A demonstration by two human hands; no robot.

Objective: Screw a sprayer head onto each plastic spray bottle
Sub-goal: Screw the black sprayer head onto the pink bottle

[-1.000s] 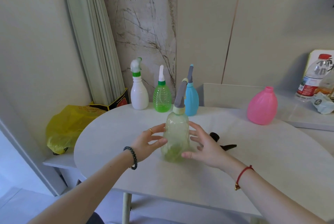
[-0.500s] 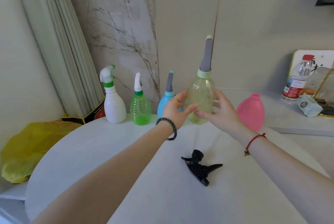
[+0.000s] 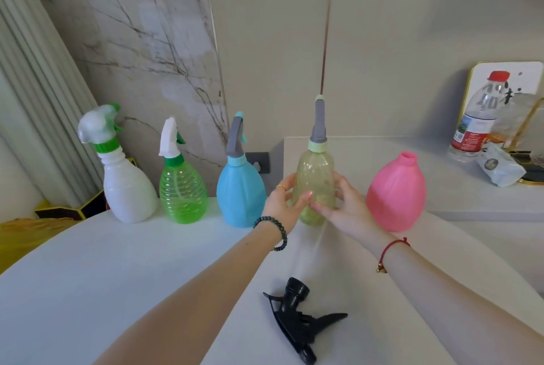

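Note:
Both hands hold a pale yellow-green bottle [image 3: 316, 176] with a grey sprayer head, standing at the back of the white table [image 3: 117, 276]. My left hand [image 3: 284, 202] grips its left side and my right hand [image 3: 341, 205] its right side. To its left stand a blue bottle [image 3: 240, 191], a green bottle [image 3: 182, 191] and a white bottle [image 3: 128, 185], each with a sprayer head on. To its right stands a pink bottle [image 3: 397, 194] with an open neck. A loose black sprayer head [image 3: 300, 317] lies on the table in front.
A raised ledge [image 3: 441, 158] runs behind the table at right, bearing a water bottle [image 3: 477, 120], a crumpled packet [image 3: 500, 167] and a gold-framed stand. A yellow bag [image 3: 17, 238] sits low at the left, past the table's edge. A folded curtain hangs at left.
The yellow-green bottle went from the table's front, up and back, and now stands in the row between the blue and pink bottles. Both hands stayed on it.

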